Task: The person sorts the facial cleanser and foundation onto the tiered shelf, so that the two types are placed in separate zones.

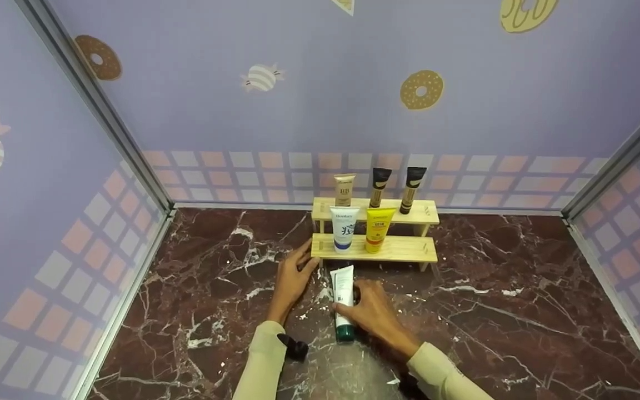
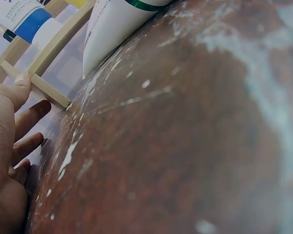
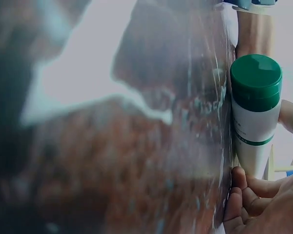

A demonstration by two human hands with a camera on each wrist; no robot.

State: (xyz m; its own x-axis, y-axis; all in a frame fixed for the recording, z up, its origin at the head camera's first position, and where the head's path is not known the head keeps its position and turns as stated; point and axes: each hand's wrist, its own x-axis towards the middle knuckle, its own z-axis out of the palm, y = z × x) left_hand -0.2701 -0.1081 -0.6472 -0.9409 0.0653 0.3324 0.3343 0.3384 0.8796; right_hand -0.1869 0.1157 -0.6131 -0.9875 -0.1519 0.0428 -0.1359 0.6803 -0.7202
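Observation:
My right hand (image 1: 375, 311) grips a white squeeze tube (image 1: 344, 294) with a green cap (image 3: 256, 80), the thumb on one side and curled fingers on the other. The tube is low over the marble-look tabletop, its cap toward me, in front of a two-step wooden display stand (image 1: 403, 254). At the stand's left end is my left hand (image 1: 293, 275); its thumb (image 2: 22, 83) touches the end of the lower step, while the other fingers reach loosely along the side. On that step stand a white tube with a blue cap (image 1: 344, 228) and a yellow tube (image 1: 379, 229).
On the upper step stand a beige BB tube (image 1: 344, 189) and two black-and-gold tubes, one in the middle (image 1: 378, 186) and one at the right (image 1: 412, 189). Purple patterned walls (image 1: 331, 122) close off the back and both sides of the dark red tabletop (image 1: 520, 311).

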